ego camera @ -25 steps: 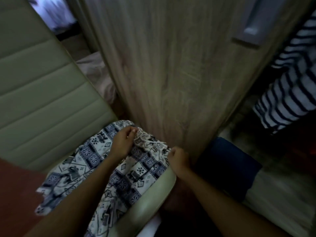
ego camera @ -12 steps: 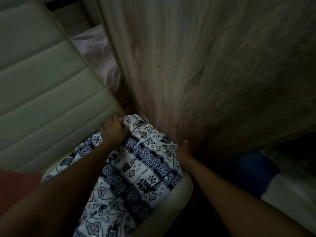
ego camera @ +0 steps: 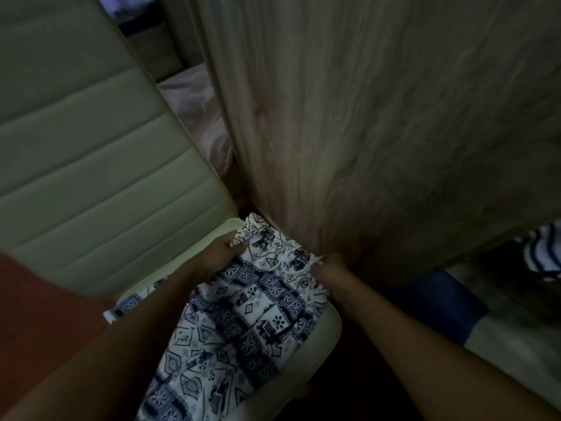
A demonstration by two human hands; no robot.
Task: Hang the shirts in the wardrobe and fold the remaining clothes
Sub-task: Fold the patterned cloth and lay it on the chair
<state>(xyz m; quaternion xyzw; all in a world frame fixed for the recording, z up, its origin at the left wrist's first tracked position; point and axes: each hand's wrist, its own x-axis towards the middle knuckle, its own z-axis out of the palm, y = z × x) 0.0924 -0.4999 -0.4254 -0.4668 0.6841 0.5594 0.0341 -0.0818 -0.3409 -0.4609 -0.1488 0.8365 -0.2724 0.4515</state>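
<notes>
The left hand pinched 1 end of the pants' waistband, and the right hand gripped the other end, fingers curled into the cloth. The pants lay on the chair seat, waistband towards its back. A wooden door stood just behind the chair. A blue cloth and a striped shirt showed to the chair's right.
</notes>
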